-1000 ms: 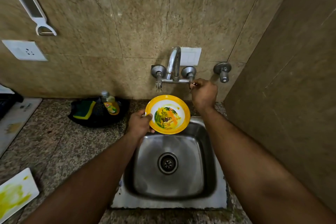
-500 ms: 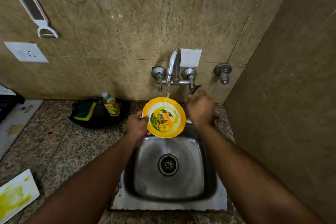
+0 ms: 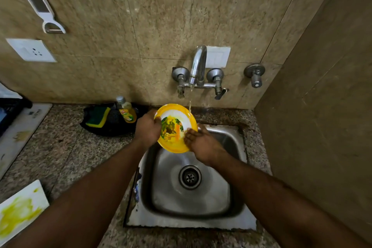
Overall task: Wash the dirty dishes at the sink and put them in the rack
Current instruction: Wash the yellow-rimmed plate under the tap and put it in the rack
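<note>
You stood at a steel sink set in a speckled stone counter, both forearms reaching away from you. Your left hand gripped the left rim of a yellow plate, fingers curled behind it & thumb on the front. The plate was tilted up toward you over the sink's far left corner, w/ a green and orange picture or food smears on its white centre; hard to tell which. Your right hand lay against the plate's lower right edge, fingertips pressed flat on its face, not wrapped round it. A thin stream of water ran from the wall tap and met the plate near its top right rim. Left of the plate, touching nothing of yours, stood a dish soap bottle beside a green & yellow sponge on a dark tray. Near left, at the frame edge, lay a white board w/ yellow stains.
</note>
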